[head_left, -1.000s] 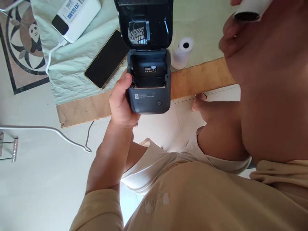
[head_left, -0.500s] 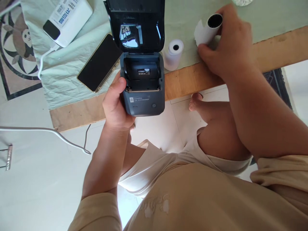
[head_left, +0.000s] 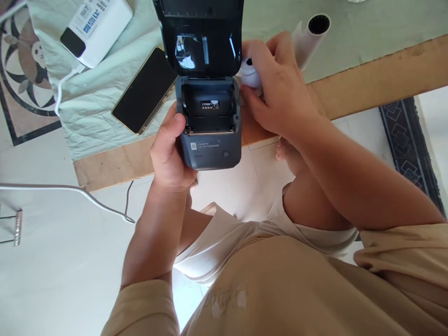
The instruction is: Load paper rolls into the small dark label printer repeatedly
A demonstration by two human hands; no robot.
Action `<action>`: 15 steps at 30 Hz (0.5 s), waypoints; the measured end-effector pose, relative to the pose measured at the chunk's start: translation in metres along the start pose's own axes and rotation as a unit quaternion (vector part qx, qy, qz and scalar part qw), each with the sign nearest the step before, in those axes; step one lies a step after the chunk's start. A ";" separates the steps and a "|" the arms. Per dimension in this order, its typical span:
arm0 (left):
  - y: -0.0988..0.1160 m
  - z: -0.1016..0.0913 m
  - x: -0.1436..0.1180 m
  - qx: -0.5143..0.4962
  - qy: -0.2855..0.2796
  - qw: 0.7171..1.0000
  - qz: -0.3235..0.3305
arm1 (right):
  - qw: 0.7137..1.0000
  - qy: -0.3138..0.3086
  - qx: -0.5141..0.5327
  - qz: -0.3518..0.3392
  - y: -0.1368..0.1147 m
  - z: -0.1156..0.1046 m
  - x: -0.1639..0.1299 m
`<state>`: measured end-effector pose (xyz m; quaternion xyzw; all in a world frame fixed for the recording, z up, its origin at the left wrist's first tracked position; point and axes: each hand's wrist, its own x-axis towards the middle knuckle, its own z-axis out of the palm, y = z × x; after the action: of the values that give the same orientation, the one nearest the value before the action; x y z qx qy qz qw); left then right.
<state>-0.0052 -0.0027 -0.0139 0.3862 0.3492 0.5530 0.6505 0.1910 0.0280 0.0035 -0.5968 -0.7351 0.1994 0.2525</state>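
My left hand (head_left: 171, 149) grips a small black label printer (head_left: 213, 151) by its left side, thumb on the front corner. The printer's lid (head_left: 203, 42) stands raised, and its paper bay (head_left: 210, 109) holds no roll. To the right of the printer, my right hand (head_left: 280, 84) has its thumb and fingers around a white paper roll (head_left: 249, 77) standing on the table. Part of that roll is hidden by the fingers. Just beyond the right hand stands a second roll (head_left: 310, 44) with a dark hollow core and a loose paper end.
A black phone (head_left: 145, 93) lies left of the printer on the green cloth (head_left: 94, 116). Behind it sits a white power bank (head_left: 101, 37) with a plugged-in cable (head_left: 61, 88). The wooden table edge (head_left: 367, 88) runs along the front, close to my legs.
My right hand has let go of the hollow-core roll and moved left to the white paper roll beside the printer. My left hand still holds the printer in about the same place.
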 end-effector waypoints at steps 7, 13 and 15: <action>0.001 -0.005 0.000 0.016 -0.009 1.000 -0.012 | 0.979 0.076 0.184 0.039 -0.005 -0.004 0.004; -0.003 -0.009 0.001 -0.022 -0.033 0.999 0.005 | 0.818 -0.007 0.510 0.267 0.001 0.001 0.016; -0.003 -0.009 0.001 -0.027 -0.034 0.999 0.004 | 0.800 -0.007 0.543 0.255 0.001 0.000 0.016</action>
<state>-0.0113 -0.0010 -0.0203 0.3881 0.3108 0.5512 0.6700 0.1891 0.0438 0.0046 -0.5263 -0.3293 0.6274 0.4700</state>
